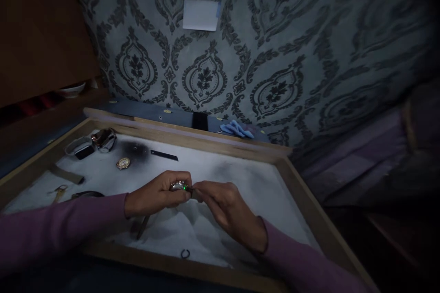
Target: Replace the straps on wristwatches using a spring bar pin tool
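My left hand point(160, 192) is closed around a watch point(177, 186) with a round, shiny, sparkling case. At the right side of this watch, my right hand point(229, 206) pinches a short olive-brown watch strap point(197, 194). A small green glint shows where the strap meets the case. The fingers partly cover both pieces, so I cannot tell whether they are joined. Below my left hand lies a brown strap point(142, 227), and a dark curved strap point(87, 193) is partly behind my left sleeve. Both hands are above the white surface of a wood-framed tray point(302, 206).
On the tray's left lie a smartwatch point(84, 151), a strapped watch point(105, 139), a gold watch face point(123, 163), an olive strap point(67, 174) and keys point(59, 192). A black strip point(164, 154) lies farther back, a small black ring point(185, 253) in front. Behind is a blue cloth point(236, 128).
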Action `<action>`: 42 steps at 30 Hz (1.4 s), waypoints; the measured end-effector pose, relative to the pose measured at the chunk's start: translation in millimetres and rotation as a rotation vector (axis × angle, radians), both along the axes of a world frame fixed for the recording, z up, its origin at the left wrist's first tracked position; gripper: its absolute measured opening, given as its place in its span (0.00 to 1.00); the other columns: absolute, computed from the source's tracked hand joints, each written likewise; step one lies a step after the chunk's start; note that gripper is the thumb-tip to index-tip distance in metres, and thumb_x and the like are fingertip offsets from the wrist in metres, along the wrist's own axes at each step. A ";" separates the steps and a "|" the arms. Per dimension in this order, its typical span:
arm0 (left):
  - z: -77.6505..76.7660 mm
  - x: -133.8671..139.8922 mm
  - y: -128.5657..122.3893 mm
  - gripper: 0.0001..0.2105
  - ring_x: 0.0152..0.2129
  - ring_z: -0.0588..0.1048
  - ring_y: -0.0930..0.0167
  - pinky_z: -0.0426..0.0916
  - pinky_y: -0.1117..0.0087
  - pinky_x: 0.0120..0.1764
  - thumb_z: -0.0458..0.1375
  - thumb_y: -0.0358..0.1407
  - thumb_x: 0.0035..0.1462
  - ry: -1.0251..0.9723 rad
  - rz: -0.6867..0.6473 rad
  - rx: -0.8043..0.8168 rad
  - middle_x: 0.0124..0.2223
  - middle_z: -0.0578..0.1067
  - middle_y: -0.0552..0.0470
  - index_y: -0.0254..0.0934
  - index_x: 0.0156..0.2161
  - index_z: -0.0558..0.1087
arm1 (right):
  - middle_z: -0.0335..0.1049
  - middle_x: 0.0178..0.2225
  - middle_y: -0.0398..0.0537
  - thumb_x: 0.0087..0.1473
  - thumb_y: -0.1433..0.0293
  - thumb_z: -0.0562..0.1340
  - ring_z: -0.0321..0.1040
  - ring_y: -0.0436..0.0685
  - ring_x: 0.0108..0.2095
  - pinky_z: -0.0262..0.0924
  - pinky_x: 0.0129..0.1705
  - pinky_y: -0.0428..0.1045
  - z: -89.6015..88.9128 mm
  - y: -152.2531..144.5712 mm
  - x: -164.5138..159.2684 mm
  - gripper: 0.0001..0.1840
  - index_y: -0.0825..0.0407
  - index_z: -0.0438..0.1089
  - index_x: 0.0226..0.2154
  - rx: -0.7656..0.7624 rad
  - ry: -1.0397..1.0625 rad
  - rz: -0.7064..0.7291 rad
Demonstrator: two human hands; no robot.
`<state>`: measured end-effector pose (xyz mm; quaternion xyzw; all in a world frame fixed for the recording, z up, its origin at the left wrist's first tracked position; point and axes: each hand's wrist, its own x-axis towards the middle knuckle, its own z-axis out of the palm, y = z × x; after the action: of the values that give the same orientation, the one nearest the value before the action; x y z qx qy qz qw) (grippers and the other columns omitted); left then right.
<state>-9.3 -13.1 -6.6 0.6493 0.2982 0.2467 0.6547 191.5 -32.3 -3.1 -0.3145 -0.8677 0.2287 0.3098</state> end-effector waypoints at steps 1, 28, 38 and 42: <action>0.5 0.4 0.3 0.10 0.18 0.52 0.78 0.48 0.76 0.22 0.56 0.40 0.56 0.010 -0.010 0.014 0.21 0.56 0.63 0.37 0.29 0.62 | 0.72 0.27 0.47 0.63 0.76 0.52 0.69 0.51 0.26 0.61 0.29 0.45 1.1 -1.5 0.4 0.13 0.55 0.71 0.34 -0.001 -0.014 -0.011; -21.9 31.1 33.2 0.05 0.21 0.55 0.76 0.51 0.74 0.25 0.52 0.35 0.57 0.058 -0.267 0.105 0.23 0.57 0.61 0.37 0.31 0.63 | 0.63 0.22 0.42 0.64 0.72 0.51 0.61 0.48 0.23 0.55 0.26 0.43 -5.9 -18.7 15.6 0.15 0.55 0.67 0.28 -0.242 -0.046 -0.325; -22.2 29.6 39.5 0.05 0.19 0.54 0.77 0.50 0.75 0.22 0.53 0.36 0.57 0.048 -0.307 0.025 0.22 0.57 0.62 0.37 0.31 0.64 | 0.66 0.23 0.44 0.65 0.71 0.51 0.62 0.49 0.24 0.56 0.27 0.43 -8.4 -15.8 17.5 0.16 0.56 0.69 0.29 -0.278 -0.050 -0.324; -23.3 31.1 41.6 0.05 0.18 0.53 0.77 0.49 0.75 0.22 0.53 0.35 0.56 0.038 -0.319 0.007 0.21 0.56 0.63 0.37 0.31 0.64 | 0.68 0.24 0.46 0.66 0.71 0.51 0.63 0.49 0.24 0.56 0.27 0.43 -10.4 -15.9 18.1 0.17 0.57 0.70 0.31 -0.242 -0.052 -0.325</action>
<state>21.8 28.6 -29.8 0.6952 0.2028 0.1283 0.6776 209.6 -48.3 -13.5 -0.4910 -0.7795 0.2700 0.2799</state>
